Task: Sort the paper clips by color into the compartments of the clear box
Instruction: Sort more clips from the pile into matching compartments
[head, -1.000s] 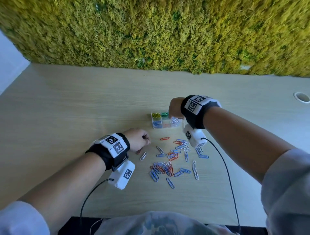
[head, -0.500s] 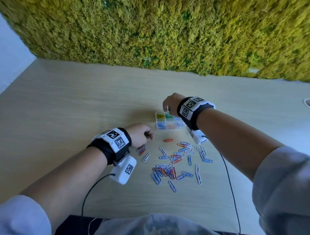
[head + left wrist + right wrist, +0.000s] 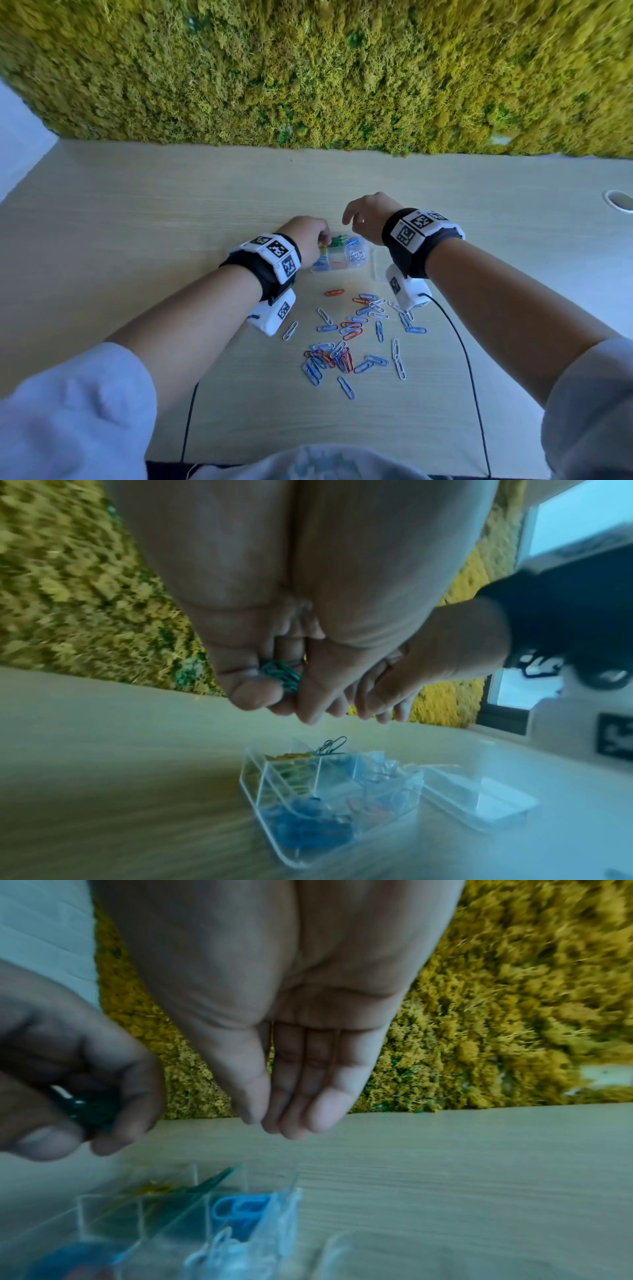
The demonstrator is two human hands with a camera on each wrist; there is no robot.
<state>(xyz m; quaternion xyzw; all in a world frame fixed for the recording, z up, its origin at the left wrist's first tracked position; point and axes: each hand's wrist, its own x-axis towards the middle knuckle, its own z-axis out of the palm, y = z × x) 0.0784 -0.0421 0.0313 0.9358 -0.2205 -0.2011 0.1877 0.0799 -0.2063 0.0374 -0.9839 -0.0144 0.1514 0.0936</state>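
Observation:
The clear compartment box point(image 3: 342, 270) point(image 3: 329, 791) point(image 3: 192, 1226) stands mid-table and holds yellow, green, blue, red and white clips. My left hand point(image 3: 313, 236) point(image 3: 284, 696) hovers over its far left corner and pinches several green paper clips point(image 3: 281, 673) point(image 3: 90, 1110). My right hand point(image 3: 368, 216) point(image 3: 284, 1118) hangs above the box's far right side, its fingers straight and holding nothing. A loose pile of blue, red and white paper clips point(image 3: 352, 337) lies on the table nearer to me.
The box's clear lid point(image 3: 479, 796) lies flat just right of the box. A moss wall point(image 3: 308, 68) runs along the table's far edge. A round cable hole point(image 3: 618, 200) sits at the far right. Wrist camera cables point(image 3: 459, 342) trail toward me.
My left hand has moved from beside the clip pile up to the box's far left corner. My right hand has lifted off the box and opened above its far right side.

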